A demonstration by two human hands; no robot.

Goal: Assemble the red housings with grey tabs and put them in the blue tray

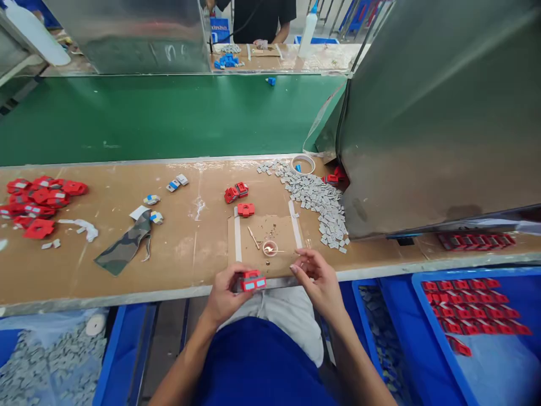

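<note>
My left hand (228,294) is closed around a small red toy car body (253,280) with grey trim and pale blue windows, held at the table's front edge. My right hand (315,276) hovers to the right with thumb and index finger a little apart; nothing shows between them. Close to its fingertips, a thin stick (278,251) lies across a small round cup (269,248) with a little reddish content. Left of the cup lies a short pale stick (253,238) on a cardboard mat (276,225). Beyond the mat's far edge sits a red part (245,210).
Flat grey pieces (315,197) and a tape roll (303,164) lie right of the mat. Red parts (40,200) and a camouflage cloth (127,245) lie left. A metal panel (435,124) borders the right. A blue tray (439,349) holds red cars. A person (264,22) sits opposite.
</note>
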